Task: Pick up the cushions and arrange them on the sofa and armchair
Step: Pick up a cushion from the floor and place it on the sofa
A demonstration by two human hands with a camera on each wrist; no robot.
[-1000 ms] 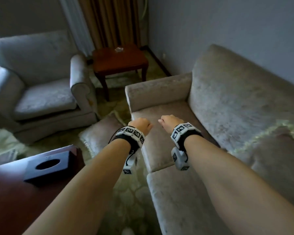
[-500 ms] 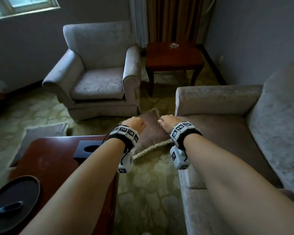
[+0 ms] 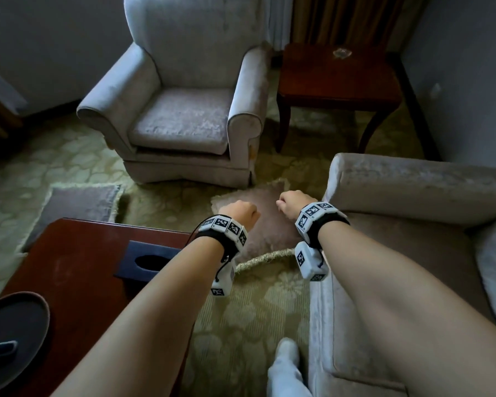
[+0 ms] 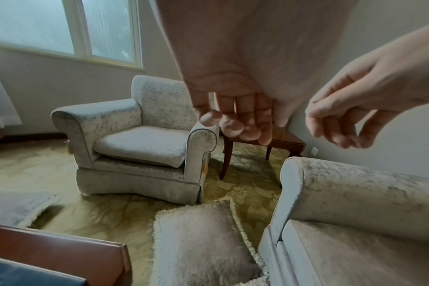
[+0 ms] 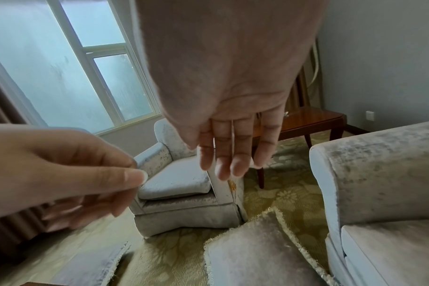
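A fringed beige cushion lies on the carpet between the armchair and the sofa; it also shows in the wrist views. A second cushion lies on the floor at the left, beyond the coffee table. My left hand and right hand hover side by side above the near cushion, both empty. The left hand's fingers hang loosely curled; the right hand's fingers hang nearly straight. The armchair's seat is bare.
A dark wooden coffee table at lower left carries a tissue box and a dark tray. A wooden side table stands in the corner between armchair and sofa. My socked foot stands on the carpet beside the sofa.
My view has swung left from the sofa toward the armchair and the floor. The cushions on the carpet have come into full view, and both hands stay raised and empty.
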